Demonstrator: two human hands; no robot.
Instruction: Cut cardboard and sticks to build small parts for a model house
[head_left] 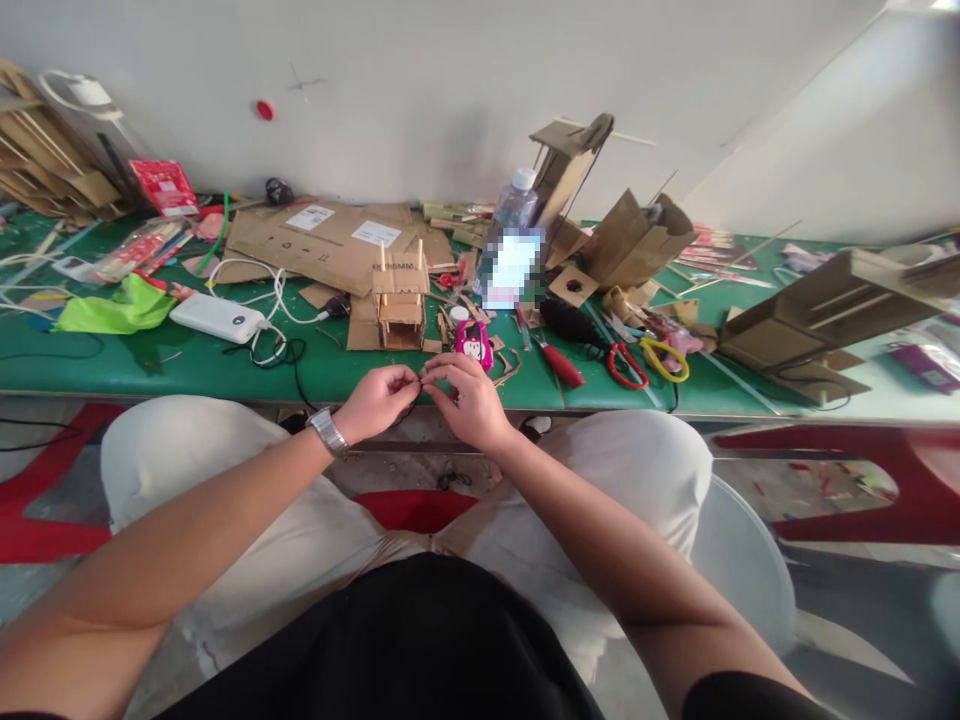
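Observation:
My left hand [382, 398] and my right hand [466, 395] meet at the table's front edge, fingertips pinched together. Whatever they pinch is too small to name; a thin dark strand seems to hang below the left fingers. Just beyond them stands a small cardboard structure [400, 305] with wooden sticks rising from its top. A pink case with a white cartoon face [472, 345] lies right behind my right hand. A black cord [299, 375] runs over the table edge left of my left hand.
Left lie a white power bank [216, 317], a white cable and flat cardboard [300, 245]. Right are a red-handled tool [562, 366], scissors [627, 366], yellow-handled scissors [666, 362] and a cardboard model [795, 320]. A plastic bottle [516, 205] stands behind a lit, blurred screen [513, 268].

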